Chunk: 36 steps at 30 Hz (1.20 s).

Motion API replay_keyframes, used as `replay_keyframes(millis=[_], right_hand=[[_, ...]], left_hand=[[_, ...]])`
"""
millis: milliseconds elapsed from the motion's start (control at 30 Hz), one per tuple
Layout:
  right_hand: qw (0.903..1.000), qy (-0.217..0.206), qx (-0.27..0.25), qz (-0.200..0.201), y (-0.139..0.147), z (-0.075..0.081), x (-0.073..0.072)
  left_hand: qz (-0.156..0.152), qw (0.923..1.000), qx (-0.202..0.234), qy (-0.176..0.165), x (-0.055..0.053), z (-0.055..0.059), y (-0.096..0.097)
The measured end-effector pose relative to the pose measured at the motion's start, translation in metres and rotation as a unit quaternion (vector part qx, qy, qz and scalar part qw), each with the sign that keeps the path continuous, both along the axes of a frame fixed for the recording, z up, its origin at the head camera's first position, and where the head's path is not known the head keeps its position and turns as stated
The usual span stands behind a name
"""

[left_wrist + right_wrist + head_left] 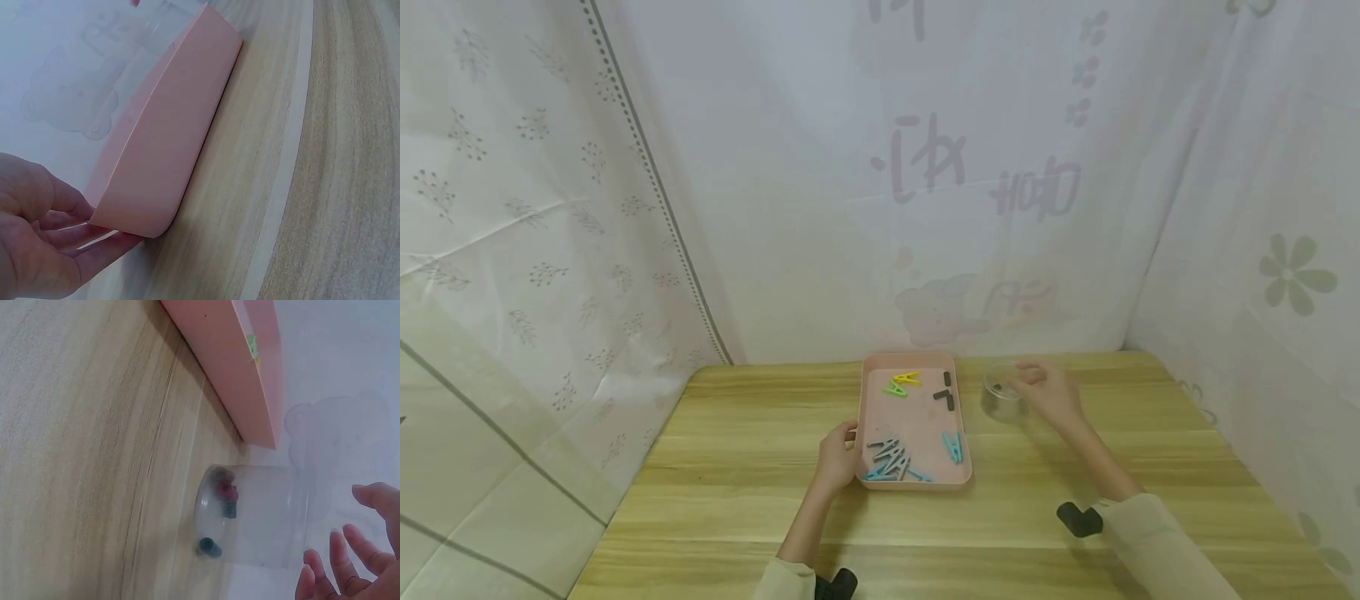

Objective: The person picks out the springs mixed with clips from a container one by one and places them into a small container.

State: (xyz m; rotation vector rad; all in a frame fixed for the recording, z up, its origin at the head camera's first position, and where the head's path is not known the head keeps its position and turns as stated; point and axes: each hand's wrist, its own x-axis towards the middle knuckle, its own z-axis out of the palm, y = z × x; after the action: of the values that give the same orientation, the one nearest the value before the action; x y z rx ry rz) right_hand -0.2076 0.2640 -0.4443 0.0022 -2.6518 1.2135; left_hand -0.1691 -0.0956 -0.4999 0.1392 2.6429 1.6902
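A pink rectangular tray (917,421) lies on the table. In it are grey and blue clothespins (891,460) at the near left, a blue clothespin (952,447) at the right, and yellow (907,379) and green (895,389) ones farther back. Several small dark cylinders (950,402) lie along its right side. My left hand (837,457) grips the tray's left edge, thumb by the rim. My right hand (1049,395) hovers at the mouth of a clear round plastic container (262,515), fingers apart and nothing seen between them. Inside it lie small dark green pieces (210,547) and a reddish piece (226,487).
The container stands just right of the tray on the wood-grain table (737,467). A patterned white curtain (820,208) hangs behind the table's back edge, with more curtain at both sides. Dark wrist devices (1079,519) sit at both sleeves.
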Motion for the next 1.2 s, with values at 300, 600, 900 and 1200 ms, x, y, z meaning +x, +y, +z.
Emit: replay_keyframes(millis=[300,600,900,1200], right_hand=[[0.9986,0.032,0.005,0.042,-0.018,0.004,-0.003],[0.9949,0.023,0.037,0.091,-0.041,0.002,-0.006],[0.9904,-0.012,0.036,0.133,-0.053,-0.007,-0.012],[0.9879,-0.055,0.046,0.138,-0.060,-0.011,-0.015]], left_hand=[[0.016,0.9998,-0.007,-0.004,0.001,-0.001,0.001],[0.021,0.9997,-0.006,-0.014,0.001,0.001,0.002],[0.019,0.9997,-0.008,-0.013,0.002,0.000,0.002],[0.018,0.9997,-0.013,-0.009,0.003,0.000,0.001]])
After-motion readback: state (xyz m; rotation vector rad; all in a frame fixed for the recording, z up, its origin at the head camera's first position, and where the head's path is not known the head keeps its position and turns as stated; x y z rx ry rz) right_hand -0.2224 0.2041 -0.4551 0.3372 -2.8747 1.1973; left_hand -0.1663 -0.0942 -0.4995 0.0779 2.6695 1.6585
